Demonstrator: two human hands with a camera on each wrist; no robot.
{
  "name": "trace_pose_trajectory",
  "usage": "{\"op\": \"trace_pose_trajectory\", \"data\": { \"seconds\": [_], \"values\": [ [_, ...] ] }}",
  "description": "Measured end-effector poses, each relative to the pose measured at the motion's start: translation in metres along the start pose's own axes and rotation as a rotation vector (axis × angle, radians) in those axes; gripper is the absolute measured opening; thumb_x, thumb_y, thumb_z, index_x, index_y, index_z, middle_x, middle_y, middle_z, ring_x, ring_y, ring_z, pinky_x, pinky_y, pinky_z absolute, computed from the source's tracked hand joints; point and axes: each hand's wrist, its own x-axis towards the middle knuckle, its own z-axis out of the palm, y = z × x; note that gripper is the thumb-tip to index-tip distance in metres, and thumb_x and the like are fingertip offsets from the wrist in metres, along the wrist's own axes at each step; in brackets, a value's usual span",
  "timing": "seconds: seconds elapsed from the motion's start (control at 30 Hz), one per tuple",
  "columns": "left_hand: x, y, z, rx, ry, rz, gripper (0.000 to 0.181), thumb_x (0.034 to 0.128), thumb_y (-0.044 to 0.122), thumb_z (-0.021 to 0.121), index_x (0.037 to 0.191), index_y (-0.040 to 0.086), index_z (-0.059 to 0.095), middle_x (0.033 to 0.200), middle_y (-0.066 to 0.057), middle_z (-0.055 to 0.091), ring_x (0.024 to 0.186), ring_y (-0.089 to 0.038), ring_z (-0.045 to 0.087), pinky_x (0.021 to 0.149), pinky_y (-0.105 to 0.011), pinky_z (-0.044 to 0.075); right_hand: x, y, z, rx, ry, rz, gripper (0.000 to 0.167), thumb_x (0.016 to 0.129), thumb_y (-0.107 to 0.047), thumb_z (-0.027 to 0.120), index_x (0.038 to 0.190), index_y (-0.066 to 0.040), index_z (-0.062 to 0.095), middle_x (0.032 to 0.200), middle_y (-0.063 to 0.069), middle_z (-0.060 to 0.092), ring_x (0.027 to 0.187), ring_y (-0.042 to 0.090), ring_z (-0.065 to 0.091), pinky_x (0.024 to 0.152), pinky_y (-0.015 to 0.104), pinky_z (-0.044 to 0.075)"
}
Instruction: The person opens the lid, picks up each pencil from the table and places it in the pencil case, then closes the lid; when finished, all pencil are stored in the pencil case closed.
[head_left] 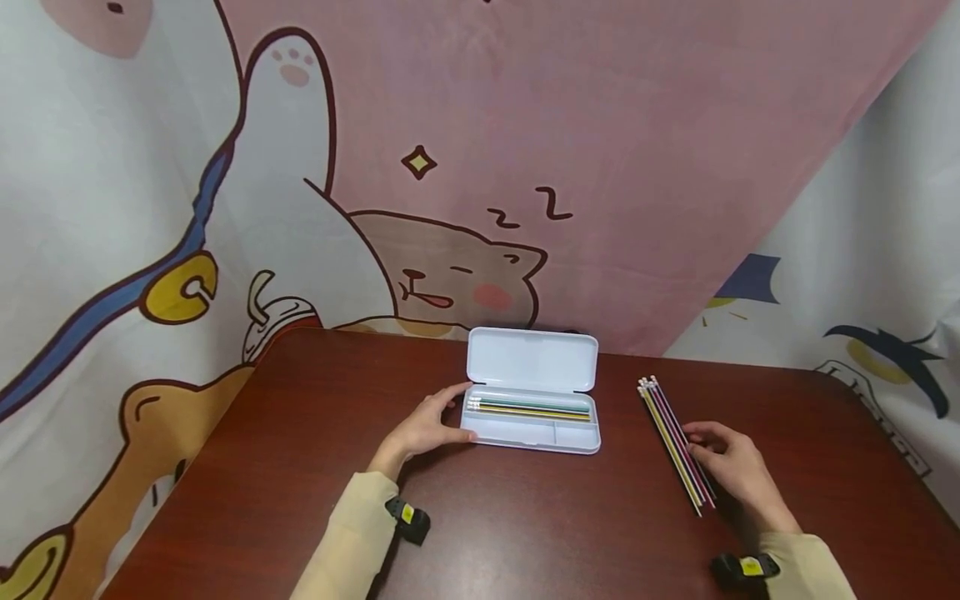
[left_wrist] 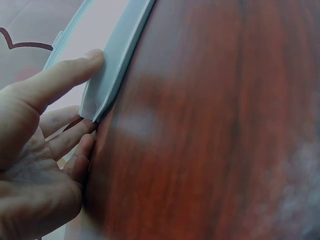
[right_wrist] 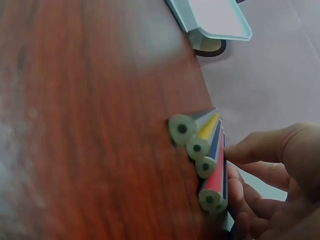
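A white pencil case [head_left: 517, 444] stands open on the table, its lid [head_left: 532, 360] tipped up at the back. Several striped pencils [head_left: 532, 410] lie in its long rear compartment, white eraser ends to the left. My left hand [head_left: 423, 429] holds the case's left end, thumb on the front wall and fingers by the rear corner. To the right of the case lies a bundle of striped pencils [head_left: 675, 446], yellow, red and dark, sloping toward me. My right hand [head_left: 738, 475] touches the bundle's right side with thumb and fingertips. Unsharpened flat ends of the pencils [right_wrist: 197, 147] face the right wrist camera.
The reddish-brown wooden table [head_left: 525, 533] extends around both hands. Behind it hangs a cartoon-printed cloth [head_left: 637, 167], close to the table's back edge. In the front of the case, a small divider [head_left: 555, 433] separates two compartments.
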Motion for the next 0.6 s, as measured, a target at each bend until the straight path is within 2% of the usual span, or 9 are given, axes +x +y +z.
{"op": "trace_pose_trajectory", "data": {
  "seconds": [0.33,0.6],
  "values": [
    [-0.0009,0.0013,-0.0012,0.007,-0.007,-0.010,0.081,0.0770,0.019,0.082,0.147,0.011,0.040,0.142,-0.012,0.044,0.125,-0.033,0.040,0.101,-0.055,0.032,0.0041,0.0037,0.0017,-0.008,0.013,0.049,0.023,0.088,-0.006,0.067,0.108,0.005,0.065,0.088,0.010,0.063,0.071,0.014,0.053,0.058,0.026,0.041],
    [-0.0007,0.0002,-0.0003,0.017,-0.001,-0.003,0.082,0.0763,0.020,0.082,0.146,0.011,0.041,0.141,-0.012,0.046,0.124,-0.032,0.041,0.100,-0.053,0.033,0.0057,0.0013,0.0015,-0.016,0.003,0.050,0.023,0.087,-0.006,0.067,0.106,0.007,0.065,0.085,0.010,0.062,0.068,0.013,0.052,0.057,0.026,0.040]
  ]
}}
